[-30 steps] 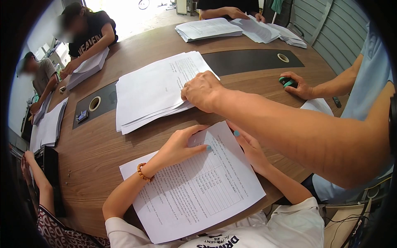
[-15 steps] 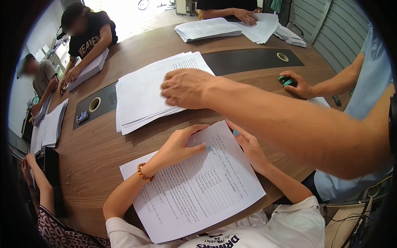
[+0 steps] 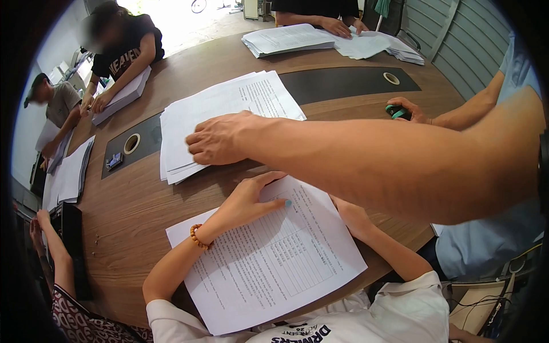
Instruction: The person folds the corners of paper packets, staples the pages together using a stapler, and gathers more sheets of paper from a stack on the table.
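Observation:
Printed sheets (image 3: 286,257) lie tilted on the table in front of me. My left hand (image 3: 249,197), a wooden bead bracelet (image 3: 200,237) at its wrist, holds their upper left edge, with the thumb stretched over the page and the fingers along the edge. At the right edge of the sheets is my right hand (image 3: 350,216); its fingers are hidden behind a co-worker's forearm. That co-worker's hand (image 3: 220,140) reaches across from the right and rests on a large paper stack (image 3: 229,100) beyond my sheets.
The same co-worker's other hand holds a black and green object (image 3: 398,112). More people sit around the wooden table (image 3: 131,228) with paper stacks (image 3: 286,40). A tape roll (image 3: 131,143) and a small blue item (image 3: 114,161) lie left; a black box (image 3: 71,246) stands at the left edge.
The co-worker's hand has slid left and down across the large stack, and that forearm now covers my right fingers. My left hand and the sheets have hardly moved. Across the table, a person has shifted papers.

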A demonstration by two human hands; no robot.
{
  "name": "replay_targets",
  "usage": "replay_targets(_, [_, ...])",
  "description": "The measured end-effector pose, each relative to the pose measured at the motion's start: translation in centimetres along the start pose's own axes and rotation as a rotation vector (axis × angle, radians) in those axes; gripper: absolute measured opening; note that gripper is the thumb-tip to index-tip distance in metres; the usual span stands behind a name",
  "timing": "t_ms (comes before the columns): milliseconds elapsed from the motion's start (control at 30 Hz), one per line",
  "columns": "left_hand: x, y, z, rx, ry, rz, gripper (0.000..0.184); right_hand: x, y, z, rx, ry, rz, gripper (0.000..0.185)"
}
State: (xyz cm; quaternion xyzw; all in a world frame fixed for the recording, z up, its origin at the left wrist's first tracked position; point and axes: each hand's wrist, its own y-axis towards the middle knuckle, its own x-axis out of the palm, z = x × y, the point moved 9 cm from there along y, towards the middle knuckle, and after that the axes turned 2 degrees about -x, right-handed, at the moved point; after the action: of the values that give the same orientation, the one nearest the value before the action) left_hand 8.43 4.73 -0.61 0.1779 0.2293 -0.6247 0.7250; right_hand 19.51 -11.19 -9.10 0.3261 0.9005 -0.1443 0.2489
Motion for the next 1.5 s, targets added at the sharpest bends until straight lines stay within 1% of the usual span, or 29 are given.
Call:
replay_targets(67, [-0.4, -0.2, 0.6, 0.019, 0.043, 0.023, 0.054, -0.2, 0.1, 0.5, 0.005, -0.030, 0.021, 0.031])
replay_targets(133, [-0.9, -0.1, 0.8, 0.035, 0.085, 0.042, 0.053, -0.2, 0.3, 0.7, -0.004, 0.345, 0.073, 0.030])
replay_targets(167, [-1.0, 0.4, 0.3, 0.022, 0.053, 0.008, 0.048, -0.3, 0.2, 0.7, -0.004, 0.717, 0.125, 0.030])
replay_targets(200, [-0.8, 0.7, -0.1, 0.002, 0.019, -0.032, 0.043, -0.5, -0.1, 0.4, 0.012, 0.719, 0.121, 0.030])
replay_targets(233, [-1.2, 0.5, 0.5, -0.104, -0.001, -0.003, 0.035, -1.3, -0.3, -0.5, 0.030, 0.791, 0.149, 0.030])
replay_targets(267, [-1.6, 0.6, 1.7, -0.109, -0.007, -0.006, 0.035, -1.9, -0.3, -1.0, 0.042, 0.862, 0.178, 0.031])
replay_targets(300, [-2.1, 0.8, 2.1, -0.179, 0.045, -0.013, 0.033, -2.3, -0.1, -0.1, -0.004, 0.703, 0.099, 0.038])
replay_targets(333, [-2.1, 0.8, 1.6, -0.194, 0.050, -0.009, 0.033, -3.7, -0.8, -1.2, -0.001, 0.704, 0.097, 0.038])
replay_targets(400, [-2.2, 0.9, 0.8, -0.225, 0.058, 0.000, 0.032, -3.7, -3.7, -8.9, -0.252, -0.116, -0.334, 0.051])
replay_targets(433, [-1.6, 1.3, -0.3, -0.182, -0.043, -0.012, 0.032, -4.2, -5.5, -12.0, -0.438, -0.144, -0.316, 0.057])
replay_targets(467, [-1.4, 1.5, -0.6, -0.137, -0.146, -0.020, 0.033, -4.1, -7.4, -13.7, -0.541, -0.156, -0.319, 0.060])
replay_targets(500, [-1.9, 1.5, -0.7, -0.148, -0.146, 0.006, 0.033, -4.0, -9.5, -15.3, -0.645, -0.167, -0.318, 0.062])
replay_targets(567, [-0.5, 1.4, -0.1, -0.128, -0.225, -0.180, 0.041, -1.0, -12.8, -15.0, -0.728, -0.639, -0.459, 0.059])
replay_targets(600, [-0.4, 1.3, -0.6, -0.143, -0.222, -0.165, 0.041, -0.1, -13.5, -14.9, -0.745, -0.630, -0.469, 0.059])
replay_targets(667, [-0.9, 1.6, -0.7, -0.017, -0.134, -0.018, 0.033, 1.8, -15.2, -15.0, -0.872, -0.651, -0.470, 0.055])
replay_targets(700, [-1.0, 1.7, -0.5, 0.055, -0.073, 0.019, 0.033, 2.3, -15.3, -14.8, -0.878, -0.588, -0.442, 0.046])
replay_targets(733, [-1.1, 1.5, -0.6, 0.045, -0.068, 0.027, 0.033, 2.9, -15.3, -14.4, -0.888, -0.580, -0.448, 0.046])
replay_targets(800, [-1.6, 1.2, -0.4, 0.054, 0.042, 0.089, 0.032, 3.3, -15.5, -14.4, -0.976, -0.689, -0.362, 0.040])
replay_targets(833, [-1.9, 0.9, -0.1, 0.085, 0.085, 0.148, 0.031, 3.2, -15.4, -14.7, -0.983, -0.680, -0.333, 0.035])
replay_targets(867, [-2.0, 0.8, -0.2, 0.081, 0.087, 0.151, 0.031, 3.4, -15.4, -14.7, -0.988, -0.677, -0.335, 0.035])
replay_targets(933, [-1.4, 0.7, -0.8, 0.008, 0.156, 0.070, 0.033, 3.5, -15.3, -14.8, -1.011, -0.665, -0.322, 0.031])
replay_targets(967, [-1.4, 0.6, -0.9, 0.007, 0.158, 0.072, 0.033, 3.6, -15.4, -14.8, -1.014, -0.664, -0.323, 0.031])
replay_targets(1033, [-1.1, 0.6, -1.0, 0.022, 0.176, 0.056, 0.032, 3.7, -15.4, -14.4, -0.978, -0.645, -0.368, 0.029])
replay_targets(1167, [-0.9, 0.5, -0.2, 0.085, 0.290, 0.046, 0.033, 3.4, -15.5, -14.3, -1.001, -0.602, -0.348, 0.027])
replay_targets(1267, [-1.0, 0.4, 0.2, 0.049, 0.280, 0.043, 0.032, 3.2, -15.6, -14.3, -1.029, -0.597, -0.296, 0.025])
replay_targets(1333, [-1.3, 0.4, 0.0, -0.031, 0.226, 0.049, 0.031, 2.9, -15.7, -14.3, -1.051, -0.574, -0.233, 0.023])
replay_targets(1367, [-1.2, 0.4, 0.1, -0.028, 0.225, 0.046, 0.031, 2.9, -15.7, -14.2, -1.047, -0.576, -0.230, 0.023])
replay_targets(1433, [-1.2, 0.5, -0.2, -0.087, 0.238, 0.042, 0.030, 2.6, -15.7, -14.3, -1.030, -0.564, -0.174, 0.018])
replay_targets(1500, [-1.1, 0.5, -0.2, -0.075, 0.247, 0.056, 0.029, 2.6, -15.7, -14.1, -1.018, -0.560, -0.168, 0.019])
